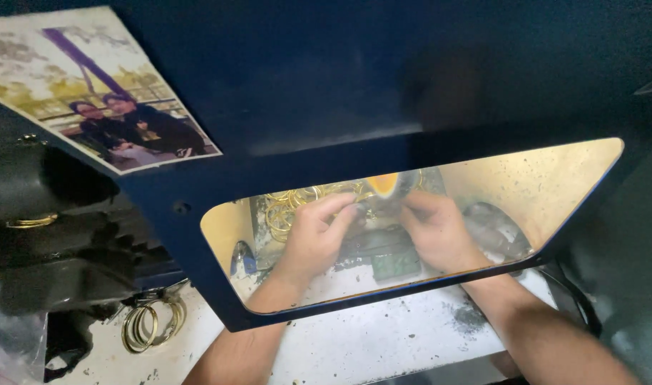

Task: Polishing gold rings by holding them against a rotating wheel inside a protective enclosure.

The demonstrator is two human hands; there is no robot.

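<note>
While we looked through the clear window point(554, 185) of the dark blue hood point(304, 93), our left hand point(317, 235) and right hand point(433, 228) met at a spinning wheel point(383, 185); fingers pinched a small blurred piece; gold rings point(287, 207) lay behind; more gold rings point(151, 324) sat outside left; a rectangular photo print point(90, 85) was stuck top left.

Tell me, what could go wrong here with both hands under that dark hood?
Both the left hand and right hand sit right beside the bright orange glow, so fingers might get burned if it is hot. The piece they pinch is blurred and small; a slack grip could drop it among the gold rings. The tinted window dims the view, so a slip may go unseen.
</note>
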